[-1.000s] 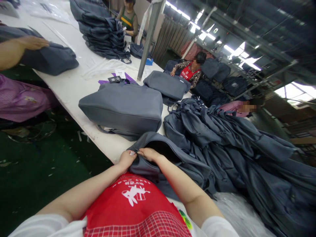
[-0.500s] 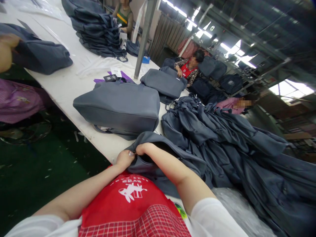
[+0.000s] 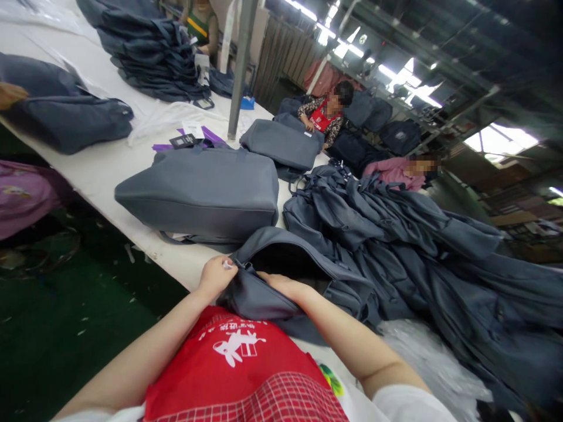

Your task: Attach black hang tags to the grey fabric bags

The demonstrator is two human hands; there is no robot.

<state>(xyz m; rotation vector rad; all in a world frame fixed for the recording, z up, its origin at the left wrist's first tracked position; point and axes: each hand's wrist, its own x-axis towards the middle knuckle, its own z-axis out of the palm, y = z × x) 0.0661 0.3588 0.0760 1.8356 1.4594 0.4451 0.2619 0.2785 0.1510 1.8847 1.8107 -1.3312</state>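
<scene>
A dark blue-grey bag (image 3: 264, 302) lies in front of me with its zippered mouth gaping. At the mouth's left end, my left hand (image 3: 217, 275) is closed on the bag's edge, thumb on top. My right hand (image 3: 284, 285) reaches into the opening along the near edge. Its fingers look stretched out, though their tips are hidden inside the bag. Just beyond stands a filled-out bag (image 3: 197, 187) of the same colour, touched by neither hand.
A heap of slack bags (image 3: 396, 246) spreads along the right. Clear plastic wrapping (image 3: 431, 363) lies near my right arm. Stacked bags (image 3: 149, 58) and a metal post (image 3: 241, 76) stand farther back. Co-workers sit beyond; another person's hand (image 3: 11, 95) touches a bag at far left.
My right hand has moved from beside the left at the bag's edge into the opening. The mouth gapes wider. My left hand remains on the edge.
</scene>
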